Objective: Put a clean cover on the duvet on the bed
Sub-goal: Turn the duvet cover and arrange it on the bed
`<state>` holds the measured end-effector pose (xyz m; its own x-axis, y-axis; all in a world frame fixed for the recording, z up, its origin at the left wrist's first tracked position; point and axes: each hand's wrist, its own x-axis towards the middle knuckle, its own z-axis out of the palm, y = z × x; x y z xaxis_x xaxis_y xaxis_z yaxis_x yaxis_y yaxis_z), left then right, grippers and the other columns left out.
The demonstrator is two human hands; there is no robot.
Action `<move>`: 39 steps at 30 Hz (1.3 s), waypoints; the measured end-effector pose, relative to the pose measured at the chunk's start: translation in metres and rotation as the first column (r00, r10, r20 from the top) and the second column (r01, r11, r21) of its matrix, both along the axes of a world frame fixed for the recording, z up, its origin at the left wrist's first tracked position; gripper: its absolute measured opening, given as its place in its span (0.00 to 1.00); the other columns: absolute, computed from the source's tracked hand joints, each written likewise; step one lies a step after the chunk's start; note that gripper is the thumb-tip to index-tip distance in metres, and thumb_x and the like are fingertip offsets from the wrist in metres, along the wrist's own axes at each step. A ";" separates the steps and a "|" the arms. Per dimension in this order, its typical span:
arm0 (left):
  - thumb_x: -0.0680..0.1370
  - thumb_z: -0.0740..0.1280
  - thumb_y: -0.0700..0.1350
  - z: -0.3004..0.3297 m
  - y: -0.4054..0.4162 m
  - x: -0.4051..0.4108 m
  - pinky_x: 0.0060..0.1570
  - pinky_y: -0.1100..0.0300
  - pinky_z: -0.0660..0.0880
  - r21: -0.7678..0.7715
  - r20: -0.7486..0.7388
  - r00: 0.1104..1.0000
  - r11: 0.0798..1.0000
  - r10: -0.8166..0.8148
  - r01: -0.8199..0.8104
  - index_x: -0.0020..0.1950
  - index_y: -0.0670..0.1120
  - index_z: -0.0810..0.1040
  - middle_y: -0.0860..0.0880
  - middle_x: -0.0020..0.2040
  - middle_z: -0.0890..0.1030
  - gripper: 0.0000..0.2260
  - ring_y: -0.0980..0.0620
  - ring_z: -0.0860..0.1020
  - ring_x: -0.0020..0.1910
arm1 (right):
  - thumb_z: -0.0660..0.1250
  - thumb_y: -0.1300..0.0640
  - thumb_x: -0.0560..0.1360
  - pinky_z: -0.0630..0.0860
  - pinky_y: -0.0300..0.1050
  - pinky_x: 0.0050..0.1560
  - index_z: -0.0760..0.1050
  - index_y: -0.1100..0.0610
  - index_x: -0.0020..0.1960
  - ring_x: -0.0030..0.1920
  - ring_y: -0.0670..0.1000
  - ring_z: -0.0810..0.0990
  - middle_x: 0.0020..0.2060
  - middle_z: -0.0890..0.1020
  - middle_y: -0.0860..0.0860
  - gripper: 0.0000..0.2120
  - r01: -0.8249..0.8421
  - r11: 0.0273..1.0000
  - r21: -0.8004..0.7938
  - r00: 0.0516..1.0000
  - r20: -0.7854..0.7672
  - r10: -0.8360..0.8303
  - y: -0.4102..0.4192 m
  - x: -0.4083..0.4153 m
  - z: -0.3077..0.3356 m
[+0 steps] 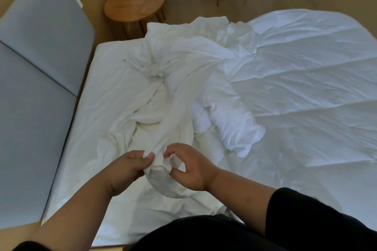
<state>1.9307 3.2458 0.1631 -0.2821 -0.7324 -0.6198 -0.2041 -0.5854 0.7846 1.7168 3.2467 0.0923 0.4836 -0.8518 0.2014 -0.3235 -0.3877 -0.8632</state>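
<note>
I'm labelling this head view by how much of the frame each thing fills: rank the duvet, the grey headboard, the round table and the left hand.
Largest to smallest as they look:
1. Duvet
2. Headboard, cut off by the frame
3. Round table
4. Left hand
Table and hand look close; the hand is much nearer the camera, so that order is unsure.
</note>
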 end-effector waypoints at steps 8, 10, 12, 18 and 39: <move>0.65 0.75 0.67 0.004 -0.009 -0.020 0.44 0.56 0.80 -0.055 0.051 0.995 0.995 0.085 -0.082 0.47 0.47 0.87 0.43 0.48 0.86 0.25 0.48 0.84 0.46 | 0.72 0.41 0.74 0.73 0.38 0.54 0.74 0.51 0.55 0.50 0.42 0.76 0.48 0.77 0.43 0.18 0.054 0.942 0.331 0.997 -0.069 -0.033 0.000 -0.005 -0.005; 0.77 0.67 0.56 0.001 -0.007 -0.024 0.44 0.55 0.80 -0.045 0.091 0.989 0.992 0.119 -0.115 0.48 0.46 0.85 0.45 0.47 0.86 0.14 0.48 0.84 0.46 | 0.66 0.34 0.72 0.73 0.45 0.53 0.76 0.54 0.50 0.47 0.48 0.76 0.44 0.78 0.47 0.23 -0.048 0.964 0.261 0.983 -0.157 0.091 0.001 -0.005 -0.009; 0.82 0.63 0.50 -0.001 -0.005 -0.023 0.43 0.57 0.79 -0.032 0.122 0.987 0.995 0.102 -0.099 0.49 0.46 0.84 0.47 0.46 0.86 0.12 0.51 0.84 0.46 | 0.63 0.33 0.71 0.72 0.46 0.55 0.79 0.59 0.52 0.49 0.52 0.76 0.46 0.79 0.51 0.29 -0.106 0.964 0.243 0.978 -0.150 0.145 0.002 -0.004 -0.006; 0.82 0.65 0.53 -0.006 -0.004 -0.021 0.48 0.50 0.77 -0.185 0.510 0.858 0.982 0.057 0.045 0.45 0.43 0.81 0.48 0.43 0.84 0.14 0.48 0.81 0.44 | 0.60 0.40 0.81 0.67 0.40 0.41 0.69 0.54 0.40 0.37 0.48 0.73 0.35 0.73 0.47 0.19 -0.268 0.900 0.345 0.870 -0.315 0.380 0.003 -0.006 0.007; 0.78 0.49 0.70 -0.045 -0.002 -0.089 0.54 0.56 0.73 -0.025 0.675 0.435 0.570 -0.597 0.821 0.59 0.63 0.72 0.58 0.51 0.81 0.20 0.55 0.78 0.51 | 0.55 0.40 0.76 0.75 0.51 0.53 0.81 0.55 0.53 0.45 0.54 0.80 0.44 0.84 0.52 0.24 -0.083 0.980 0.181 0.879 -0.449 0.158 0.044 -0.066 -0.020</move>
<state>1.8415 3.2438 0.1180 -0.4947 -0.5994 -0.6293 -0.8596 0.2311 0.4557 1.6510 3.2903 0.0727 0.5906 -0.7829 -0.1954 -0.6567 -0.3255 -0.6803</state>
